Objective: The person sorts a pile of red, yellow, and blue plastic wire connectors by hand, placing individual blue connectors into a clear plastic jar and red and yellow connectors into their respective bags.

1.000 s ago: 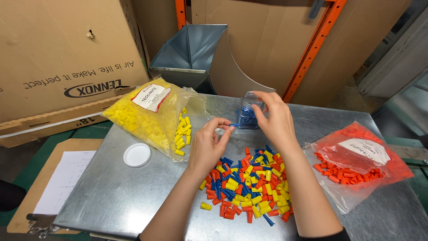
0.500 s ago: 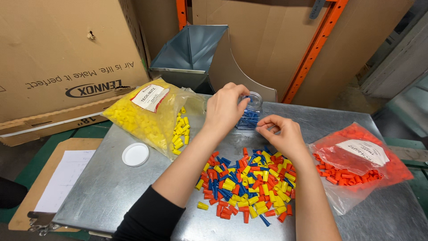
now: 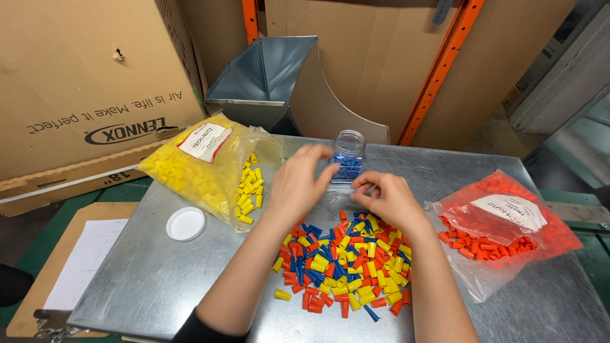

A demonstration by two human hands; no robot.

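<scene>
Clear jar (image 3: pixel 349 154) at 12 o'clock on the metal table (image 3: pixel 159 273), upright, lid off, approx. half full of blue wire caps. Left hand (image 3: pixel 298 181) hovers just at its 8 o'clock, fingers spread loose, nothing gripped. Right hand (image 3: pixel 384 197) at the jar's 5 o'clock, fingertips pinched, poss. on a small cap — blurred, can't tell. Mixed pile of caps (image 3: pixel 346 260) beneath both.

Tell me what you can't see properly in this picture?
- Left hand: motion blur hides whether its fingertips hold anything.
- Right hand: curled fingers hide whatever they pinch.
- Clear jar: the left hand's blurred fingers cover part of it.
- Mixed pile: both forearms cover part of it.
- Clipboard: cut off by the bottom edge.
</scene>
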